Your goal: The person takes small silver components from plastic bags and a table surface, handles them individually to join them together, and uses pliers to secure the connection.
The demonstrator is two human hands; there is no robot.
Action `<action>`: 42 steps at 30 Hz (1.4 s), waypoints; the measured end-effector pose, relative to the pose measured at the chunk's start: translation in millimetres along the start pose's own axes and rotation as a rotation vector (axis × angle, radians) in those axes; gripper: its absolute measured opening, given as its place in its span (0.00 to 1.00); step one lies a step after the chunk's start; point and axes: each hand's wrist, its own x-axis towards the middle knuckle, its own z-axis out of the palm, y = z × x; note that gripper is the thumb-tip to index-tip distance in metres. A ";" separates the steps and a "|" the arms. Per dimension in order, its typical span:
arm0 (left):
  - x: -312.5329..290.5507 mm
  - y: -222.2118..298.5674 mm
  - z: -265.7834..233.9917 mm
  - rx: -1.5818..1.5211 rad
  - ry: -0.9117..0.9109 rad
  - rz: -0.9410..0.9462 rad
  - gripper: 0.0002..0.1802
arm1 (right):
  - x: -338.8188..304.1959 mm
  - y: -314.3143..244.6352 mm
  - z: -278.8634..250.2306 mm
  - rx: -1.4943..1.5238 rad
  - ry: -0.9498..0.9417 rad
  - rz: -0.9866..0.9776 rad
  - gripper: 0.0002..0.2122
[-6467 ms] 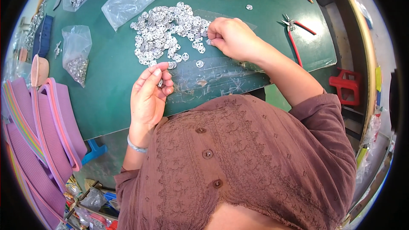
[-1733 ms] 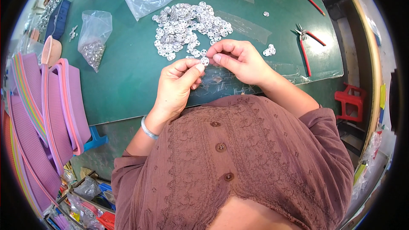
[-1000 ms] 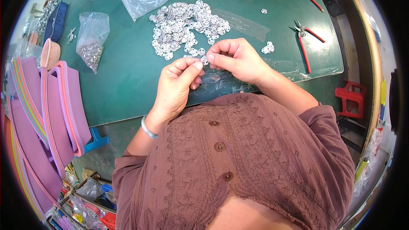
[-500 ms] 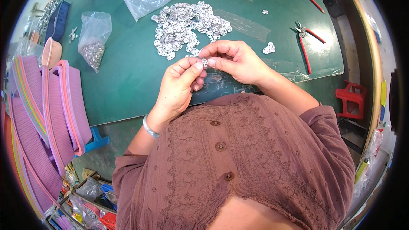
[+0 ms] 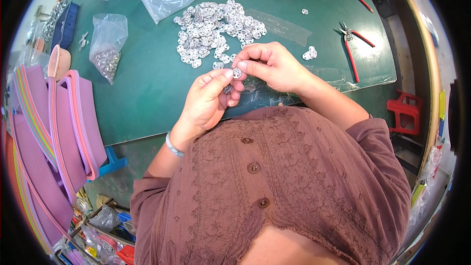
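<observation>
Bright light is shining on the flat green table (image 5: 147, 81), making white glare beside the red-handled metal pliers (image 5: 348, 34). Near the round black rim, straight edges are bending.

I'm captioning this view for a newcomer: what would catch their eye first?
Probably a heap of silvery round openwork pieces, upper middle on the green tabletop. Nearer, the left hand and right hand meet at one such piece. Red-handled metal pliers lie open at right.

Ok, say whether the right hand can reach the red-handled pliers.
Likely yes: only a few loose discs lie between the right hand and pliers; its fingers are at another disc.
</observation>
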 end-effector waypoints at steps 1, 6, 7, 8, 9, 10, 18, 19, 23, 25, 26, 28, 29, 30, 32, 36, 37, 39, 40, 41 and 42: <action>0.3 -0.6 -1.1 0.000 0.000 0.000 0.11 | -0.1 -0.2 0.3 0.000 0.000 0.000 0.06; -0.1 -0.9 -2.8 -0.008 -0.005 0.015 0.09 | 0.1 -0.1 0.9 -0.056 0.022 -0.020 0.06; -0.2 -1.4 -3.2 -0.009 -0.004 0.016 0.09 | 0.4 0.1 1.3 -0.056 0.021 -0.020 0.06; -0.2 -2.3 -3.7 -0.008 0.007 0.028 0.09 | 0.6 0.4 1.8 -0.070 0.034 -0.041 0.06; -0.3 -2.8 -4.0 -0.007 0.019 0.040 0.09 | 1.0 0.6 2.2 -0.085 0.046 -0.062 0.07; -0.5 -2.8 -4.2 -0.008 0.020 0.040 0.09 | 1.2 1.0 2.4 -0.084 0.045 -0.061 0.07; -3.4 -1.1 -7.9 0.051 0.084 0.083 0.09 | 11.7 6.1 -0.1 -0.385 0.176 -0.069 0.06; -4.3 -0.8 -9.4 0.050 0.085 0.084 0.09 | 16.1 8.0 -1.1 -0.501 0.228 -0.112 0.06; -9.2 1.9 -14.1 0.035 0.115 0.158 0.11 | 32.9 11.3 -4.3 -0.854 0.160 -0.264 0.06; -10.3 2.4 -19.6 -0.012 0.104 0.195 0.12 | 36.3 9.4 -0.4 -0.912 0.152 -0.279 0.06; -10.7 3.5 -22.2 -0.014 0.107 0.195 0.12 | 38.2 8.3 1.8 -0.968 0.146 -0.293 0.06; -11.5 5.6 -26.3 -0.047 0.132 0.199 0.11 | 43.4 6.0 5.0 -1.014 0.126 -0.275 0.06; -12.1 6.2 -28.0 -0.047 0.143 0.194 0.11 | 45.3 5.3 6.0 -1.060 0.109 -0.256 0.07; -12.6 6.6 -28.8 -0.047 0.144 0.194 0.11 | 46.4 5.2 6.8 -1.059 0.107 -0.256 0.07; -13.3 7.1 -30.4 -0.043 0.164 0.201 0.10 | 48.3 5.2 8.1 -1.088 0.104 -0.250 0.06; -14.9 8.6 -27.6 -0.008 0.203 0.195 0.10 | 51.5 3.1 6.5 -1.065 0.069 -0.186 0.06; -15.2 8.7 -27.3 0.011 0.213 0.188 0.10 | 52.0 2.0 7.1 -1.080 0.053 -0.145 0.06; -15.4 9.1 -26.3 0.030 0.223 0.181 0.10 | 52.1 2.1 8.1 -1.095 0.036 -0.105 0.06; -15.5 9.5 -25.6 0.040 0.228 0.179 0.10 | 51.4 3.0 8.9 -1.098 0.067 -0.144 0.06; -15.6 9.8 -25.3 0.049 0.234 0.177 0.10 | 50.7 3.5 9.7 -1.101 0.098 -0.183 0.06; -15.5 9.8 -25.6 0.049 0.234 0.178 0.10 | 50.1 2.7 10.5 -1.101 0.098 -0.184 0.06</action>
